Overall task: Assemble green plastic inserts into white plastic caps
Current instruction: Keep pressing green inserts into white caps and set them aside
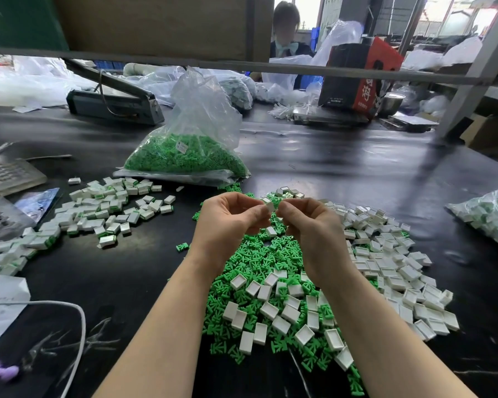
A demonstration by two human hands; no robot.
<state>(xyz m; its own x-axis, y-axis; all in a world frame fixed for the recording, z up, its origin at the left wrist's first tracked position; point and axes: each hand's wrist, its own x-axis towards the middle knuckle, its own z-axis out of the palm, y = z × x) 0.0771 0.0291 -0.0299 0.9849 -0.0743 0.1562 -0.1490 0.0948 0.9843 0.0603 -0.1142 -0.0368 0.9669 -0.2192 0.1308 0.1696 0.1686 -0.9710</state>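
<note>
My left hand and my right hand meet above the table's middle, and together they pinch one small white cap between the fingertips. Whether a green insert is in it is hidden by the fingers. Below my hands lies a heap of loose green inserts mixed with empty white caps. More empty caps spread to the right. A pile of assembled caps with green showing lies to the left.
A clear bag of green inserts stands behind the piles. Another bag of caps lies at the right edge. A heat sealer and a red-and-black box sit at the back; a person sits beyond. A white cable curves at front left.
</note>
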